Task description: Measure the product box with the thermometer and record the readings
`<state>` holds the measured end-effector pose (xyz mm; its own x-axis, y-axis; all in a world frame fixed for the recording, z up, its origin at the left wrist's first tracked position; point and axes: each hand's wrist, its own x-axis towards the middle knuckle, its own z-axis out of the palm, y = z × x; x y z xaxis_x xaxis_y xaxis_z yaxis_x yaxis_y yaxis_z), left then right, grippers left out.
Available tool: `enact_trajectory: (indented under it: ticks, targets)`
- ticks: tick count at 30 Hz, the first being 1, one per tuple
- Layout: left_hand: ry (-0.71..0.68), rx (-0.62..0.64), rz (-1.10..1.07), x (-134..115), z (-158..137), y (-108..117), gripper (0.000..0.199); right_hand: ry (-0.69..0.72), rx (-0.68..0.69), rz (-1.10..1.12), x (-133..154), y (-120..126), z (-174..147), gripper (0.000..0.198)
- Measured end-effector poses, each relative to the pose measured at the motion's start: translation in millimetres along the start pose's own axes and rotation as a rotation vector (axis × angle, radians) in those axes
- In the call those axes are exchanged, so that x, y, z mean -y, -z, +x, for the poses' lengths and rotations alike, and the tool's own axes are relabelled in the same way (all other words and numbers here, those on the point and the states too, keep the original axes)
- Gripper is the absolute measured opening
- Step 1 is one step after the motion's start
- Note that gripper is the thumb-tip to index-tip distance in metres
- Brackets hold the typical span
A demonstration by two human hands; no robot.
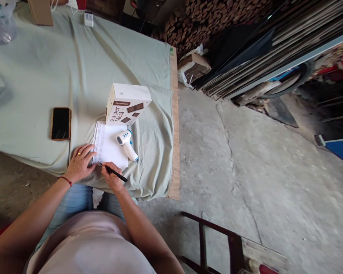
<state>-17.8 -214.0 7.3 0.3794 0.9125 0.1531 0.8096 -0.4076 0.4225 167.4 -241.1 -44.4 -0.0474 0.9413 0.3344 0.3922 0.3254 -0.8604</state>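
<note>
My right hand [113,177] grips a black pen [116,174], its tip down at the lower edge of a white sheet of paper [114,146]. Handwriting or print fills the left strip of the sheet; the rest looks blank. My left hand [81,163] lies with fingers spread, fingertips on the paper's left edge. On the sheet's right side rests a white and blue infrared thermometer [127,145]. A white "Super Meal" box [128,104] stands at the sheet's top edge. Left of these lies a phone [60,123] in a brown case, screen dark.
A pale green cloth [40,76] covers the table, wrinkled near its right end. A clear plastic bag [1,24], a cardboard piece [41,12] and a small white box [88,19] are at the back. A dark metal frame [217,232] stands on the concrete floor.
</note>
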Motion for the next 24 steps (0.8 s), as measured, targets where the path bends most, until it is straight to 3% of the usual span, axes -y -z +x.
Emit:
enact_trajectory:
  ticks: [24]
  targets:
    - [0.004, 0.0, -0.018, 0.1, -0.1, -0.9, 0.038, 0.015, -0.029, -0.035, -3.8, 1.0, -1.1, 0.009]
